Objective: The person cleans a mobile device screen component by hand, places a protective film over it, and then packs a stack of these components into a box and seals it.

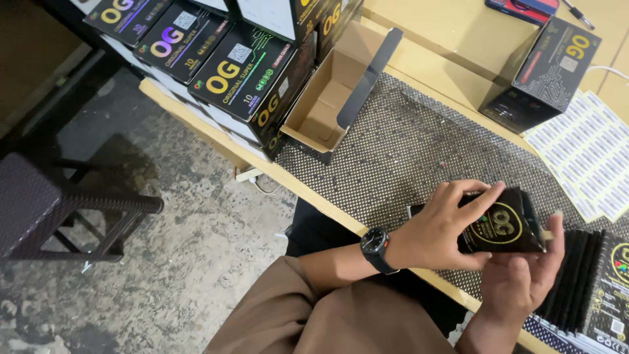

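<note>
Black packet (501, 226) between both hands

Left hand (445, 229), right hand (521, 282) grip small black box (508, 229).

We see stacked cartons (242, 72) at the desk's (426, 59) left edge, an open cardboard box (324, 105) beside them, and label sheets (590, 154) at the right edge.

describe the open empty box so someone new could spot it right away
Start at the stack of black printed cartons at the table's far left. Against its right side sits the open cardboard box on the dark mesh mat. It alone is plain brown, empty, lid flap raised.
</note>
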